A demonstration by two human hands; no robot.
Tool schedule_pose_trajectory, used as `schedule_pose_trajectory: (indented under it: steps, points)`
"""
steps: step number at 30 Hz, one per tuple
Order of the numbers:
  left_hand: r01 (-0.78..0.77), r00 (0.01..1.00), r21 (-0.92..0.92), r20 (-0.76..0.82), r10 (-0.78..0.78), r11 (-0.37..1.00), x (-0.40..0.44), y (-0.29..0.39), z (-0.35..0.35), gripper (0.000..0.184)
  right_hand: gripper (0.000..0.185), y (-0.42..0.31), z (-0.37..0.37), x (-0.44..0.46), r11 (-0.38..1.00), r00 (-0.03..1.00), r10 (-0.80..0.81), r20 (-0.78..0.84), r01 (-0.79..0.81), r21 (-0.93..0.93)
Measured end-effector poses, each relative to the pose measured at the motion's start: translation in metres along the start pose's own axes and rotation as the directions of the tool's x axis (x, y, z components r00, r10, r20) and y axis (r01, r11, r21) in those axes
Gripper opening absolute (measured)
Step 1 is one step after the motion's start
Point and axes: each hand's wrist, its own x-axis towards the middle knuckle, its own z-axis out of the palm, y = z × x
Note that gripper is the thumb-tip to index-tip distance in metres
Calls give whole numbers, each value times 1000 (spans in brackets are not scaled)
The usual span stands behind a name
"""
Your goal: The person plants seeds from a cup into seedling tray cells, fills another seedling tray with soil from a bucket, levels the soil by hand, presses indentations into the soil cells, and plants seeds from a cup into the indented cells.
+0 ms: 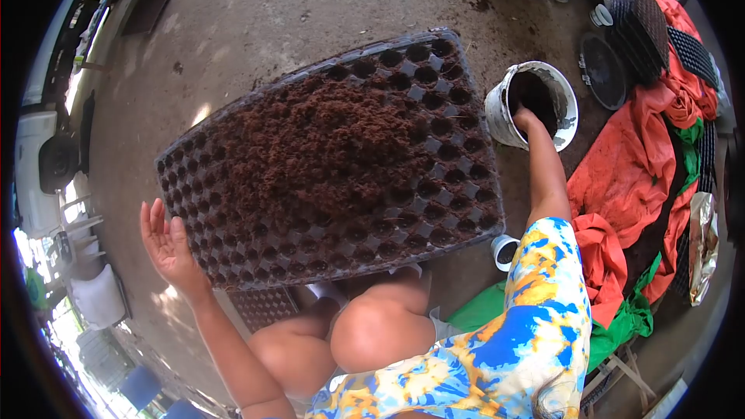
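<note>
brown, crumbly soil (326, 147) lies heaped over the middle of a black cell tray (431, 143), between the left hand (171, 247) and the right hand (527, 119). the left is open, fingers apart, just beside the tray's edge. the right reaches into a white bucket (500, 122); its fingers are hidden, so i cannot tell whether they grip. red sheeting (621, 174) spreads beyond the right forearm.
</note>
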Motion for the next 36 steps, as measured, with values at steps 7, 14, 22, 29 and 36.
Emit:
schedule_pose_trajectory:
  steps: [7, 14, 22, 29, 36]
  points:
    - [-37, 999, 48, 13, 36, 998, -2, 4, -4, 48, 66, -16, -49, -59, 793, 976, -24, 214, -112, 599]
    - [-16, 981, -25, 194, 21, 1000, -21, 44, 9, 44, 45, -6, -101, -91, 180, 990, -141, 32, -6, 984]
    - [-292, 542, -292, 734, 409, 911, -76, 105, 64, 44, 51, -211, -156, -231, 169, 693, -711, -123, 338, 926]
    - [-302, 409, -335, 800, 439, 892, -109, 113, 79, 37, 68, -354, -80, -301, 435, 435, -900, -1, 900, 21]
    - [-416, 423, -201, 821, 384, 887, -116, 87, 65, 34, 66, -368, -13, -287, 406, 348, -898, -268, 890, -206]
